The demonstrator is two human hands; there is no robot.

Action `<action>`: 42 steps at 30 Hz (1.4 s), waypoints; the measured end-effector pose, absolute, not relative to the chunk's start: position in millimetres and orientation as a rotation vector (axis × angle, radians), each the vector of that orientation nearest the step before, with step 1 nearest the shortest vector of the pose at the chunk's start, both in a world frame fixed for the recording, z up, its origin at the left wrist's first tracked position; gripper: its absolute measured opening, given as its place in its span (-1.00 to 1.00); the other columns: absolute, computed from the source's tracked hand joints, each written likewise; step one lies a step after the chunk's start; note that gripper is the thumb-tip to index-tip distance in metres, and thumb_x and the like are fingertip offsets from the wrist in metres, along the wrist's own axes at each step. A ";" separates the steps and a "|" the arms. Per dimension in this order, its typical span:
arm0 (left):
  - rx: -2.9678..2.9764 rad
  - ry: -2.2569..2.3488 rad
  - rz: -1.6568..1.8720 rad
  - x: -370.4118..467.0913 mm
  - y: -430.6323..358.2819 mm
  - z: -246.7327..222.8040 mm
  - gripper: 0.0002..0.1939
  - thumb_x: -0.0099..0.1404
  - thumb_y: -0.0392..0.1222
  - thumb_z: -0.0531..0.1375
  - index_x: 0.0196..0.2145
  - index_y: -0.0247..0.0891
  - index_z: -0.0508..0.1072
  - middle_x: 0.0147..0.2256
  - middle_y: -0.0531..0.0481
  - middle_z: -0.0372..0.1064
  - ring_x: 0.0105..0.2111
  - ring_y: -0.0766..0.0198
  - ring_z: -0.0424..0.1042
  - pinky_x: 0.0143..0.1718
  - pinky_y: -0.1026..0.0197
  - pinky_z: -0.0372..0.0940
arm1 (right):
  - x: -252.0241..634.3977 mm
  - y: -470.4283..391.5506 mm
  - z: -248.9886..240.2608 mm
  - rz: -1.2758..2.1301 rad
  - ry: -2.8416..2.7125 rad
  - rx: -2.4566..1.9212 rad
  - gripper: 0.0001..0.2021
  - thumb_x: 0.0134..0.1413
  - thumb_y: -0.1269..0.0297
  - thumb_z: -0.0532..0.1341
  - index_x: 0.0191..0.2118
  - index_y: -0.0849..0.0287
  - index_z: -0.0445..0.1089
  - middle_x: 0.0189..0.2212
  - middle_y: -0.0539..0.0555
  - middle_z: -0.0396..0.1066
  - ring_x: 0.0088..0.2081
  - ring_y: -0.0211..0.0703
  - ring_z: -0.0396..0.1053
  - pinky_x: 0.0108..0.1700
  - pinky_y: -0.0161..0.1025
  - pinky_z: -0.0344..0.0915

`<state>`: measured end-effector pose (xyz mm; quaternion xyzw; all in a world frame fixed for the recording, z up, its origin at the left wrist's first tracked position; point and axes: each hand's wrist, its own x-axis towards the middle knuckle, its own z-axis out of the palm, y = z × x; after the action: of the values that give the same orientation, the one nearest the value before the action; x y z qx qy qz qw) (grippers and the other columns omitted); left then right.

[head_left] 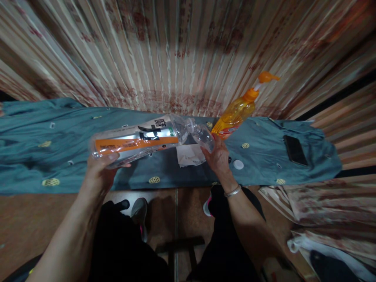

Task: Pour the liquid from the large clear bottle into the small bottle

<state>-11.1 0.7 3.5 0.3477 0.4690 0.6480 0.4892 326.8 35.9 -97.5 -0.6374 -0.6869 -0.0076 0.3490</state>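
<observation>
My left hand (102, 168) is closed around the lower end of a large clear plastic bottle (136, 141) with an orange and silver label. The bottle is tilted on its side, its neck pointing right. In my right hand (217, 156) is a clear, flared plastic piece (203, 135), shaped like a funnel or a bottle top. Its narrow end meets the bottle's mouth; whether the two are joined I cannot tell. Just behind my right hand stands a yellow pump bottle (235, 115) with an orange pump head. White paper (190, 156) lies beneath the plastic piece.
A teal patterned cloth (73, 129) covers the narrow table. On it, a white round cap (238, 164) lies right of my right hand, and a black phone (295, 150) is farther right. A pleated curtain (164, 58) hangs close behind. A dark stool or table leg frame (180, 244) shows below.
</observation>
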 end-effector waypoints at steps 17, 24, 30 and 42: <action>0.889 1.104 1.611 -14.0 -4.6 2.8 -0.20 -0.22 -0.08 0.56 0.03 -0.19 0.50 -0.39 0.03 0.60 -0.50 0.23 0.54 -0.63 0.31 0.49 | 318.1 36.7 -95.7 0.008 -1.680 -1.544 -0.36 0.28 -0.04 0.21 0.33 0.26 0.22 0.12 0.42 0.50 0.17 0.33 0.46 0.25 0.40 0.35; 0.954 1.108 1.616 -17.8 -8.3 -0.2 -0.32 -0.20 0.01 0.59 -0.10 -0.19 0.55 -0.24 0.00 0.60 -0.45 0.21 0.55 -0.60 0.27 0.50 | 309.1 36.7 -99.6 -0.028 -1.647 -1.537 -0.40 0.28 -0.02 0.22 0.30 0.22 0.25 0.09 0.38 0.53 0.11 0.28 0.51 0.23 0.38 0.39; 0.998 1.085 1.587 -31.8 -7.2 -12.0 -0.27 -0.14 -0.07 0.57 0.02 -0.12 0.51 -0.14 -0.02 0.55 -0.37 0.15 0.57 -0.57 0.23 0.52 | 310.9 37.0 -103.3 -0.026 -1.668 -1.533 -0.42 0.28 -0.03 0.23 0.28 0.19 0.27 0.08 0.38 0.53 0.11 0.27 0.51 0.20 0.41 0.40; 1.012 1.107 1.621 -23.7 -15.0 -11.0 -0.24 -0.12 -0.14 0.54 0.09 -0.01 0.50 -0.09 0.00 0.48 -0.33 0.16 0.54 -0.55 0.21 0.55 | 312.5 36.1 -113.7 -0.069 -1.670 -1.576 -0.34 0.32 -0.14 0.19 0.34 0.19 0.20 0.10 0.38 0.52 0.12 0.23 0.50 0.17 0.40 0.43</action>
<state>-23.7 -15.0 -11.0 0.4091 0.4476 0.6557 0.4499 312.5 36.1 -113.7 -0.6259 -0.6631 -0.0274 0.4097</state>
